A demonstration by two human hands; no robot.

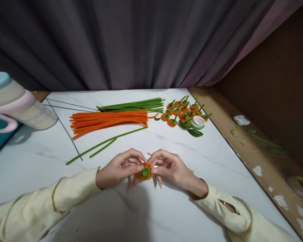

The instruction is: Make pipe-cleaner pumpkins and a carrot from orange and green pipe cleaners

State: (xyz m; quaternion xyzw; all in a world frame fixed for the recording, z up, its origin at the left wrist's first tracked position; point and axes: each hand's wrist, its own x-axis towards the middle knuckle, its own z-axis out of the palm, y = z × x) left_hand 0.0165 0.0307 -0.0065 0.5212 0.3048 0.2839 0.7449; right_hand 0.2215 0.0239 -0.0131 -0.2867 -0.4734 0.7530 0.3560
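Note:
A small orange pipe-cleaner flower with a green centre (144,172) is pinched between both my hands just above the white marble table (166,208). My left hand (118,168) grips its left side with thumb and fingers. My right hand (170,167) grips its right side. A thin wooden stick (149,153) pokes out behind my fingers. Both arms wear cream sleeves.
Orange pipe cleaners (108,121) lie bundled at mid-table, green ones (133,106) behind them, and two loose green stems (103,144) in front. Several finished orange flowers (184,111) and a tape roll (198,122) sit far right. A pink-handled jug (12,104) stands left. Dark curtain behind.

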